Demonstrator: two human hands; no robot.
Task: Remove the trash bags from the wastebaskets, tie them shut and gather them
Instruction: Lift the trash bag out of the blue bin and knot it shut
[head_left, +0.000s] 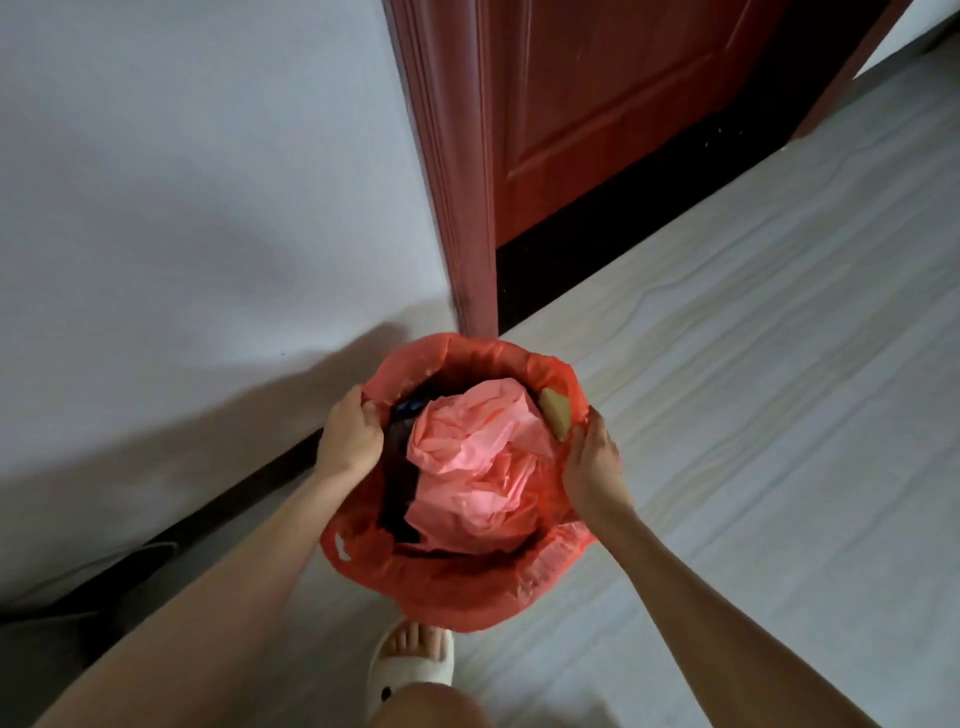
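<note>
Item: my left hand (347, 439), fingers curled over the left rim of the thin red plastic trash bag (457, 587). The bag lines a wastebasket on the pale floor (727, 415) beside the red door frame (462, 208). Contents: crumpled pink plastic (467, 467), a tan scrap (555, 413). My right hand (592, 462) grips the right rim. Risk: thin film may tear if lifted unevenly. The wastebasket itself is hidden under the bag.

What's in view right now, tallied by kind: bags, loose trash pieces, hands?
Red trash bag lining the wastebasket: 1
Crumpled pink bag inside it: 1
Tan scrap at the rim: 1
Hands gripping the rim, left hand and right hand: 2
Total: 5
</note>
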